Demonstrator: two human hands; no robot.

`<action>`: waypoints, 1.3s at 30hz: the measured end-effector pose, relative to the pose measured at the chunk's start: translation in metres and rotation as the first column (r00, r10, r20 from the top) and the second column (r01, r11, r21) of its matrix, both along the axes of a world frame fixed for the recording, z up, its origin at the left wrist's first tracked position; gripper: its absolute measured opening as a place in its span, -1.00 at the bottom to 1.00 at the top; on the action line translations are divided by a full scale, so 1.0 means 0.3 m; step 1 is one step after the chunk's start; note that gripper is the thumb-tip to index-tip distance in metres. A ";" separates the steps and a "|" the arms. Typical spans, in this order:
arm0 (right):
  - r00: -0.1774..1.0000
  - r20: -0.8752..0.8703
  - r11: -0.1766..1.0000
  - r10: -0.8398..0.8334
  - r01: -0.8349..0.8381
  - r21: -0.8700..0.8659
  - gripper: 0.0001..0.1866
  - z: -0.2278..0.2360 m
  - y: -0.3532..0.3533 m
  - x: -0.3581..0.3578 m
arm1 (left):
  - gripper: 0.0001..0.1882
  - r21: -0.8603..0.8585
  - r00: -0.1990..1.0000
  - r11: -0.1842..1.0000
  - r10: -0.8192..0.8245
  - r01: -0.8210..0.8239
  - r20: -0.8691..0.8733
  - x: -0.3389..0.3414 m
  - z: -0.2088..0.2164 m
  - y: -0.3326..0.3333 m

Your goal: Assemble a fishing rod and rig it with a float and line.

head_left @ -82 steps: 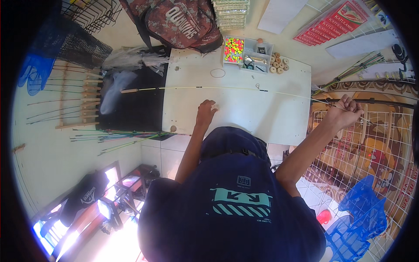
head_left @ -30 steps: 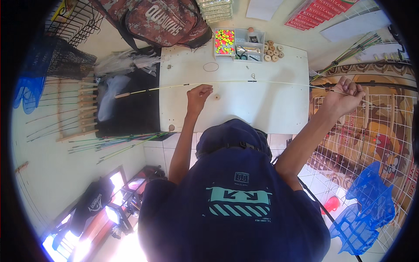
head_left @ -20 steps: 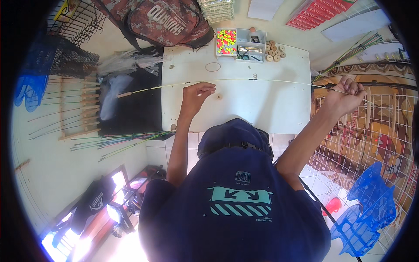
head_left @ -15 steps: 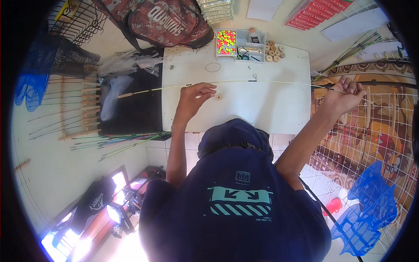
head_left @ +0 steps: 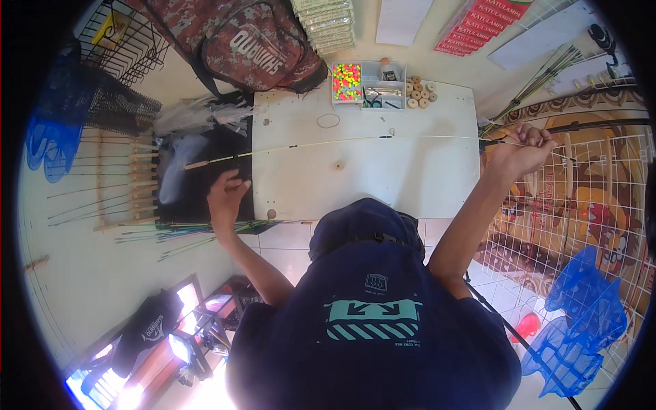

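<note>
A thin yellow fishing rod (head_left: 339,141) with a short wooden handle (head_left: 197,165) and black bands stretches across the white table (head_left: 403,181). At the right, my right hand (head_left: 523,152) is closed around the rod's thin tip end. My left hand (head_left: 229,201) hovers by the table's left edge, just on the near side of the rod's handle end. Its fingers are bent and apart, with nothing seen in them. A small round wooden piece (head_left: 337,165) and a thin loop (head_left: 328,121) lie on the table.
Along the table's far edge stand a divided box (head_left: 362,105) with bright floats and several wooden rings (head_left: 424,100). A camouflage bag (head_left: 254,51) leans behind. Further rods rest on a wooden rack (head_left: 142,179) at left. A white wire grid (head_left: 581,191) and blue nets (head_left: 588,294) are at right.
My left hand has moved left and nearer to me, from beside the rod's middle to near its handle. My right hand still holds the tip and has shifted slightly left.
</note>
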State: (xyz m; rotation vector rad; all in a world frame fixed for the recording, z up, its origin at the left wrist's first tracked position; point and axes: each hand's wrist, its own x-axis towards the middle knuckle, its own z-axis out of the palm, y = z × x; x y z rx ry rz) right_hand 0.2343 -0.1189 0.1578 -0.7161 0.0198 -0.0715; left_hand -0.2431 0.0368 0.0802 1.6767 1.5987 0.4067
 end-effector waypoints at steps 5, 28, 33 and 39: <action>1.000 -0.016 1.000 0.004 -0.003 0.019 -0.60 -0.048 0.035 -0.001 | -0.46 0.079 0.917 0.996 0.062 -0.033 -0.394 0.169 0.090 -0.060; 0.964 0.076 0.960 0.256 -0.244 -0.138 -0.60 -0.052 -0.037 -0.124 | -0.88 0.325 0.573 0.695 -0.715 0.641 0.400 0.819 0.099 -0.128; 0.947 0.045 0.699 0.318 -0.202 -0.686 -0.55 -0.123 -0.100 -0.093 | -0.88 0.387 0.570 0.681 -0.732 0.622 0.373 0.810 0.056 -0.117; 0.867 -0.091 0.438 0.490 -0.335 -0.834 -0.46 -0.230 -0.212 -0.027 | -0.84 0.358 0.604 0.663 -0.748 0.658 0.275 0.831 -0.067 -0.114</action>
